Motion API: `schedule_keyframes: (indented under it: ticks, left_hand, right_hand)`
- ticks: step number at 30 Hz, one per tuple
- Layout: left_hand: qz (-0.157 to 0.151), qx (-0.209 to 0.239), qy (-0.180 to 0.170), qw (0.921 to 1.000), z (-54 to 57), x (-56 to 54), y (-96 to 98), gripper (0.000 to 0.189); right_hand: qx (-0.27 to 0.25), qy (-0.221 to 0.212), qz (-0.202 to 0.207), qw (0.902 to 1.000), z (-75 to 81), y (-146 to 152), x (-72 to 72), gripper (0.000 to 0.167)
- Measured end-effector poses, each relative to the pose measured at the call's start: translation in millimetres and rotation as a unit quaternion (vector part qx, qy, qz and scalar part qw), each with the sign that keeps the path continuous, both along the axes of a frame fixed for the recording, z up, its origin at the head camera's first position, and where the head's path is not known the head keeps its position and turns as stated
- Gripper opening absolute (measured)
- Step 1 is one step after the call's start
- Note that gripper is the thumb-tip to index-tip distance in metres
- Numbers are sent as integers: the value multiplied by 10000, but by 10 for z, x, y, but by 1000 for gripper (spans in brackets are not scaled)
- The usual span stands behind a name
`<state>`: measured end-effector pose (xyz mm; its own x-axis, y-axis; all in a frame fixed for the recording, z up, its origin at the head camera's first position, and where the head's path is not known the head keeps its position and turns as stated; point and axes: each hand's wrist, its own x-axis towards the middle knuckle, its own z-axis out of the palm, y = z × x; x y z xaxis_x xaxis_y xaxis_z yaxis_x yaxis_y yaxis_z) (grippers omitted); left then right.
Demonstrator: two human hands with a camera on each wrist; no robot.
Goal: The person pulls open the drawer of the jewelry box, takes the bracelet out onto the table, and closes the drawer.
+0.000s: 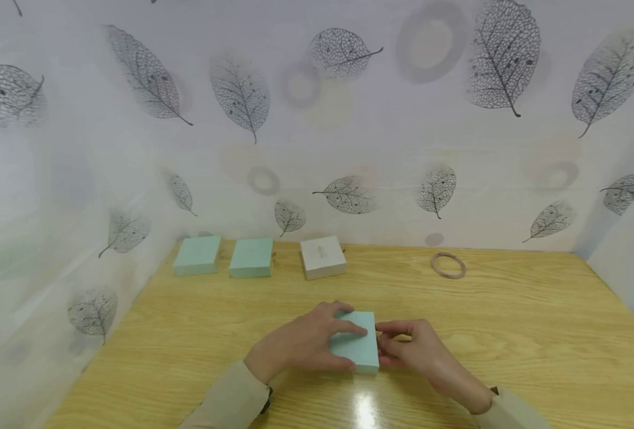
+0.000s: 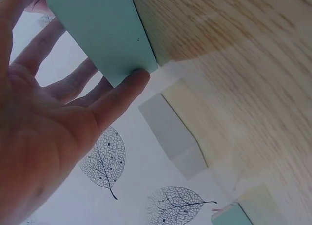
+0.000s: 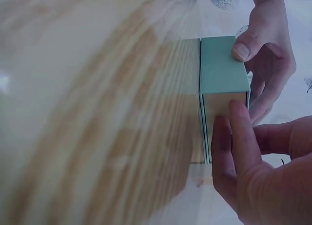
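A mint-green box (image 1: pixel 367 351) lies on the table in front of me. My left hand (image 1: pixel 308 341) grips it from the left, thumb at the near side, one finger across the lid and others toward the far side. In the left wrist view, the thumb presses on the box's green side (image 2: pixel 105 30). At the right end is my right hand (image 1: pixel 421 351), its fingertips against the tan end face (image 3: pixel 219 103) that shows inside the green cover. Those fingers are slightly bent, touching the face rather than wrapping round the box.
Along the back of the wooden table (image 1: pixel 510 322) stand two more mint boxes, one at the far left (image 1: pixel 198 255) and one beside it (image 1: pixel 251 257). A white box (image 1: pixel 323 257) follows to their right. Farther right lies a pinkish ring (image 1: pixel 434 266). Leaf-patterned cloth (image 1: pixel 381 137) hangs behind.
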<state>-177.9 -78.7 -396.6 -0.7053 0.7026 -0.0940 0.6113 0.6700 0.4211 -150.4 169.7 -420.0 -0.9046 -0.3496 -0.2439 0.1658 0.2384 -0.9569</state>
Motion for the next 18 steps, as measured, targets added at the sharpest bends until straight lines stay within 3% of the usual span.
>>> schedule_keyframes:
  ticks: [10, 18]
  left_hand:
    - [-229, -227, 548, 9980, 45, 107, 13, 46]
    - [-337, -173, 601, 9975, 37, 160, -39, 40]
  right_hand:
    - [-66, -26, -233, 9997, 7, 88, 47, 40]
    - [354, 222, -410, 9983, 58, 380, 91, 38]
